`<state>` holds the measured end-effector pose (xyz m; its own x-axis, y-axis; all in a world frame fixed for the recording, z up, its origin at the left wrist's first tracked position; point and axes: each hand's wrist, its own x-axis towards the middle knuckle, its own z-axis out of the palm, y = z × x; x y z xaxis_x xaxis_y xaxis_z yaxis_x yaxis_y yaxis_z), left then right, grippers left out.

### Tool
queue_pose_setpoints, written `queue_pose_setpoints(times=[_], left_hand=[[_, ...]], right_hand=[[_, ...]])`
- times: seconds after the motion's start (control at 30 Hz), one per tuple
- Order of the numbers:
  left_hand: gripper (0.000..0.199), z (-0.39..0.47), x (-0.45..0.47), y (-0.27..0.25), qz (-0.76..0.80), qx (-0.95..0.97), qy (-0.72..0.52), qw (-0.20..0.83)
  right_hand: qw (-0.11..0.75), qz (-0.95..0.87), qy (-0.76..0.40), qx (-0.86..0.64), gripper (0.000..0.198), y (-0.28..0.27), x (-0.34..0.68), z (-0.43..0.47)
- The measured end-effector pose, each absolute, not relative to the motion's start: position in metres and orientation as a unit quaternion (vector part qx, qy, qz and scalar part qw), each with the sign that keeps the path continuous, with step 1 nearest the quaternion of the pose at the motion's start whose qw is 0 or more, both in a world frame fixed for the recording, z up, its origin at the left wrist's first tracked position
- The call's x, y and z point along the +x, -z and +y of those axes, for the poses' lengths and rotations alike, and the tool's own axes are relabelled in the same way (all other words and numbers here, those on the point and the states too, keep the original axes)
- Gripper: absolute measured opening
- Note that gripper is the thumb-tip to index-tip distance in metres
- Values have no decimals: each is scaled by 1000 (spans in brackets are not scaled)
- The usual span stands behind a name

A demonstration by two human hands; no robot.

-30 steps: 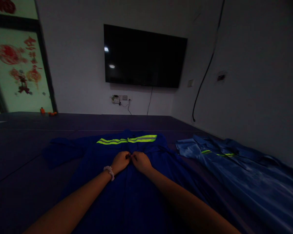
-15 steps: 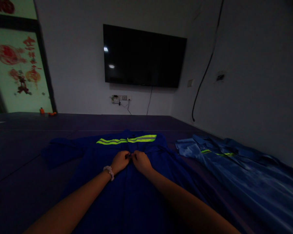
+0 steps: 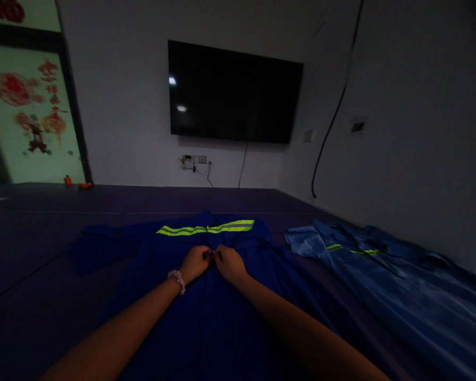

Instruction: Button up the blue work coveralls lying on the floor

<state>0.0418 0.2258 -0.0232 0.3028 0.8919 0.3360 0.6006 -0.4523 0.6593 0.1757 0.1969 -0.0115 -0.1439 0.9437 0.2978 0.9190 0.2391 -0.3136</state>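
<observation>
A dark blue work jacket (image 3: 174,328) lies spread out in front of me, its collar away from me. Across its chest runs a yellow-green reflective stripe (image 3: 232,226), split at the front opening. My left hand (image 3: 196,262), with a scrunchie (image 3: 177,280) on the wrist, is closed in a pinch on the jacket's front edge just below the stripe. My right hand (image 3: 229,263) pinches the same edge from the other side, the fingertips of both nearly touching. Whatever small part sits between the fingertips, perhaps a fastening, is too dark and covered to make out.
To the right a lighter blue garment (image 3: 384,280) with yellow-green strips lies along the wall. Both garments rest on a dark purple surface (image 3: 115,198). A television (image 3: 234,92) hangs on the far wall, and a black cable (image 3: 329,132) dangles at the right. Small orange objects (image 3: 84,186) are near the door.
</observation>
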Motion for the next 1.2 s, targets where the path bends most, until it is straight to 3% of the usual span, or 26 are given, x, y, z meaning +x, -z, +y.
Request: queue_pose_setpoints(times=[0.5, 0.8, 1.03, 1.2], left_hand=[[16, 223, 42, 22, 454, 737, -394, 309], [29, 208, 41, 19, 474, 652, -405, 431], [33, 178, 43, 8, 492, 553, -397, 543], [26, 158, 34, 0, 486, 501, -370, 613]], right_hand=[[228, -755, -36, -614, 36, 12, 177, 198], [227, -772, -24, -593, 39, 15, 178, 200], [309, -781, -91, -535, 35, 17, 182, 202], [364, -781, -187, -471, 21, 19, 185, 182]])
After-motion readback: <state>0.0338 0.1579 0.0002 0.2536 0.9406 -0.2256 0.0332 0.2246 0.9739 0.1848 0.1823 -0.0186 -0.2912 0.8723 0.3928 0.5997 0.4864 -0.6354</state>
